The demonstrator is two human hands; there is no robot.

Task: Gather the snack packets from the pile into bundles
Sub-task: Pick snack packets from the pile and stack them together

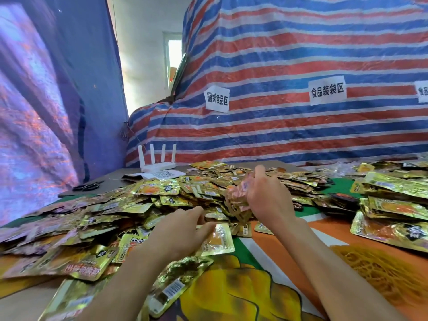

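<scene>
The right hand was raised over the table, its fingers closed round a bunch of packets. The left hand lay lower, fingers pinching the edge of a single gold packet at the near side of the pile. More packets were stacked at the right. A white router stood behind the pile.

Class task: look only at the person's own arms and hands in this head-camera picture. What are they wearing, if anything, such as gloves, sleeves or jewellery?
Nothing visible. The left hand and right hand are bare, with no gloves, rings or wristbands showing. Both forearms are uncovered right down to the bottom edge of the picture, so no sleeve comes into view. No watch or markings can be seen.
</scene>
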